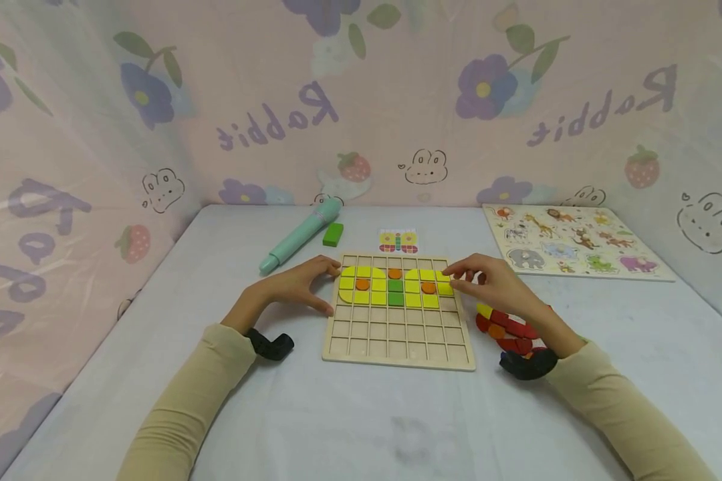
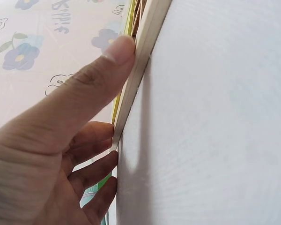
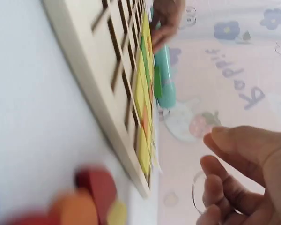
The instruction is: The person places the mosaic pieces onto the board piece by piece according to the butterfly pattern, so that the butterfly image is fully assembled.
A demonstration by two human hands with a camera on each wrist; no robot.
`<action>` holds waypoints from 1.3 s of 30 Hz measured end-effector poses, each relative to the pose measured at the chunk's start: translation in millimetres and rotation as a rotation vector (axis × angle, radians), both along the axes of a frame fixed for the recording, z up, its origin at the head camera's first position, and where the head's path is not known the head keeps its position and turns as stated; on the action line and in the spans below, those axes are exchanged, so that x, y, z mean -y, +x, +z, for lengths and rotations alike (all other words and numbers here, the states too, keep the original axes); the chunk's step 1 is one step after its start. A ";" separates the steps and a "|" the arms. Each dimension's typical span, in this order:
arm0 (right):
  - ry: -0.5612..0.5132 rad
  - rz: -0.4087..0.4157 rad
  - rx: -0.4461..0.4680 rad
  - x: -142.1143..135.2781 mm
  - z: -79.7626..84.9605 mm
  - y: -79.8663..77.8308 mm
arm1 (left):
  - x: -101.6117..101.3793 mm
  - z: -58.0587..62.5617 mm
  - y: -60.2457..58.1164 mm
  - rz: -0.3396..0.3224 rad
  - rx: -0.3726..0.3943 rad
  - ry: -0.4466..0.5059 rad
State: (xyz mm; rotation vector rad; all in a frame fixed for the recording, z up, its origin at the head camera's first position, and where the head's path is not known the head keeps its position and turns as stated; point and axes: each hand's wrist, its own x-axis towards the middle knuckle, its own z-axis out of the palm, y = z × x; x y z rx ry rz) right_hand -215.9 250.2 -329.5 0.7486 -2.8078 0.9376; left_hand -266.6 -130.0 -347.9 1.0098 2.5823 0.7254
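A wooden grid board [image 1: 397, 332] lies flat at the table's middle. Yellow pieces [image 1: 413, 300], orange discs [image 1: 363, 284] and green squares [image 1: 395, 292] fill cells in its upper rows, while the lower cells show bare wood. My left hand [image 1: 301, 284] rests at the board's left edge, thumb and fingers spread apart along it; the left wrist view shows the thumb [image 2: 86, 86] against the rim. Over the upper right corner hovers my right hand [image 1: 487, 280], fingertips beside the outermost yellow pieces. The right wrist view shows its loosely bent fingers [image 3: 225, 185] with nothing between them.
Red, orange and yellow pieces [image 1: 511, 327] lie heaped under my right forearm. Behind the board are a butterfly pattern card [image 1: 398, 241], a green block [image 1: 333, 235] and a mint-green stick [image 1: 301, 234]. An animal puzzle board [image 1: 577, 242] lies at the back right, near the patterned curtain.
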 end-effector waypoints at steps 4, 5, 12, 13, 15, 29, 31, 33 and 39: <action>0.056 -0.002 0.004 -24.3 6.5 6.6 | -0.5 0.0 0.1 0.002 0.001 -0.006; 0.080 0.004 0.017 -29.5 6.2 8.4 | -0.5 0.1 0.0 0.003 0.000 -0.007; 0.199 0.001 0.135 -48.3 -4.3 15.8 | -0.2 0.9 -0.4 0.002 -0.011 -0.006; 0.206 -0.011 0.140 -48.8 -5.6 16.0 | -0.3 1.0 -0.3 0.003 -0.010 -0.006; 0.213 -0.023 0.146 -48.8 -7.5 16.1 | -0.4 1.4 0.1 0.002 -0.006 -0.004; 0.210 -0.028 0.146 -45.5 -13.1 15.0 | -0.4 0.5 0.6 0.003 0.003 0.004; 0.214 -0.017 0.135 -44.8 -12.6 15.2 | -0.3 0.1 0.4 0.002 0.000 0.004; 0.216 -0.006 0.125 -44.0 -11.8 15.5 | -0.3 0.0 0.4 0.003 -0.002 0.002; 0.236 -0.035 0.092 -43.6 -15.3 12.9 | -0.6 0.6 0.8 0.002 -0.004 0.003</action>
